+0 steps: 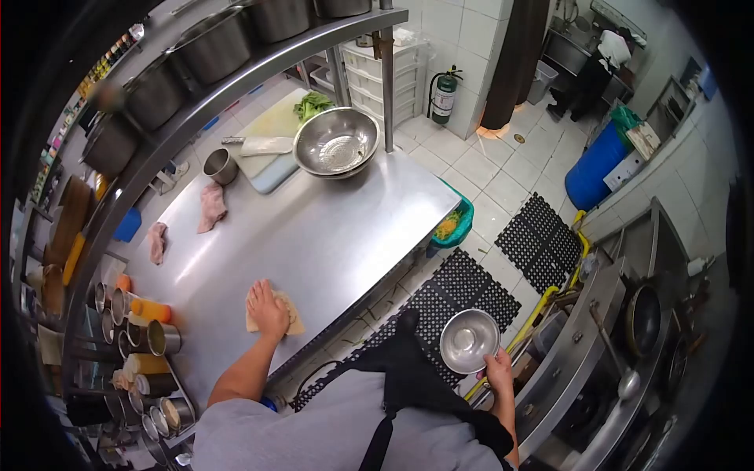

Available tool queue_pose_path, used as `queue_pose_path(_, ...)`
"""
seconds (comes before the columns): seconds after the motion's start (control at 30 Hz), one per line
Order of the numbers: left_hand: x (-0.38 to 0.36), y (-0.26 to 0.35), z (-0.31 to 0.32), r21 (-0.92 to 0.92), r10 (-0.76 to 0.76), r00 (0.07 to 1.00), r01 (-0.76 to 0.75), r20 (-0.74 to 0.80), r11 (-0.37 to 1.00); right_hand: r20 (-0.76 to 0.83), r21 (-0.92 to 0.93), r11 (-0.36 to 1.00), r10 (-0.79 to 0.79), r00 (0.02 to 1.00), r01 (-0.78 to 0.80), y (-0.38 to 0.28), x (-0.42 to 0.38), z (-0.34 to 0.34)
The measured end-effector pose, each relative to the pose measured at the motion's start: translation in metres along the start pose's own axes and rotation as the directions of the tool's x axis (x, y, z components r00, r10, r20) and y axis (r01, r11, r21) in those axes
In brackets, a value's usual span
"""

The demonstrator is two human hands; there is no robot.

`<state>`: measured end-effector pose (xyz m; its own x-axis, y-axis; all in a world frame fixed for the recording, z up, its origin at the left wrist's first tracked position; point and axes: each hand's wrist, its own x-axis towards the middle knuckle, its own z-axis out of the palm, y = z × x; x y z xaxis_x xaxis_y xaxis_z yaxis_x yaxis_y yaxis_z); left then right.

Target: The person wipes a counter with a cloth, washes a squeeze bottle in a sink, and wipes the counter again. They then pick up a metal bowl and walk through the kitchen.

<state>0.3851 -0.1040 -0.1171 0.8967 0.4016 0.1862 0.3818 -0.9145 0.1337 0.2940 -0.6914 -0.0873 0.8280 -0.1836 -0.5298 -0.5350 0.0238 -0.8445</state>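
My left hand (269,312) is closed over a folded beige cloth (295,320), pressing it to the steel table (314,251) near its front edge. Part of the cloth is hidden beneath the palm. Off to the right, away from the table, my right hand (497,370) grips a round metal bowl (469,339) by its rim. The bowl is tilted so its inside faces up, and I see nothing in it except reflections. Two pieces of pinkish cloth (212,207) lie crumpled farther up the table.
At the table's far end are a metal colander (338,143), a knife (265,147), cutting boards (271,174), leafy greens (312,106) and a metal pot (221,166). Containers (149,308) line the left. A green-lined bin (452,224) stands below; the stove (581,337) is right.
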Motion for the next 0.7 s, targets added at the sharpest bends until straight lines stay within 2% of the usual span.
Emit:
queue_pose_path(0.03, 0.003, 0.024, 0.004, 0.002, -0.017, 1.0, 0.017, 0.015, 1.0, -0.024, -0.015, 1.0, 0.005, 1.0, -0.006, -0.01, 0.021, -0.008)
queue_pose_path(0.1, 0.016, 0.088, 0.008, -0.047, 0.129, 0.991, -0.13, -0.023, 0.99, -0.04, -0.037, 0.999, 0.03, 0.999, -0.031, -0.033, 0.052, -0.021)
queue_pose_path(0.2, 0.051, 0.206, 0.019, -0.136, 0.299, 0.954, -0.299, -0.022, 0.945, -0.085, -0.064, 0.996, -0.071, 0.994, 0.065, -0.069, 0.11, -0.046)
queue_pose_path(0.3, 0.102, 0.309, 0.041, -0.151, 0.409, 0.911, -0.413, -0.057, 0.898, -0.048, -0.027, 0.995, -0.101, 0.994, 0.1, -0.117, 0.15, -0.07)
queue_pose_path(0.37, 0.143, 0.372, 0.043, -0.197, 0.456, 0.89, -0.446, 0.009, 0.873, -0.032, -0.061, 0.994, -0.095, 0.995, 0.093, -0.13, 0.191, -0.093)
queue_pose_path(0.43, 0.179, 0.428, 0.062, -0.206, 0.422, 0.907, -0.415, -0.016, 0.886, -0.002, -0.039, 0.996, -0.076, 0.997, 0.076, -0.151, 0.237, -0.115)
queue_pose_path(0.57, 0.22, 0.493, 0.086, -0.198, 0.341, 0.939, -0.342, -0.041, 0.918, 0.09, -0.156, 0.983, -0.088, 0.992, 0.101, -0.204, 0.336, -0.145)
queue_pose_path(0.6, 0.221, 0.502, 0.089, -0.189, 0.294, 0.955, -0.296, -0.037, 0.936, 0.138, -0.158, 0.978, -0.115, 0.984, 0.137, -0.219, 0.359, -0.152)
queue_pose_path(0.63, 0.217, 0.509, 0.089, -0.181, 0.282, 0.958, -0.286, -0.045, 0.941, 0.162, -0.241, 0.961, -0.098, 0.982, 0.136, -0.234, 0.381, -0.159)
queue_pose_path(0.7, 0.206, 0.512, 0.083, -0.168, 0.21, 0.977, -0.214, -0.041, 0.962, 0.251, -0.153, 0.976, -0.115, 0.961, 0.156, -0.263, 0.414, -0.168)
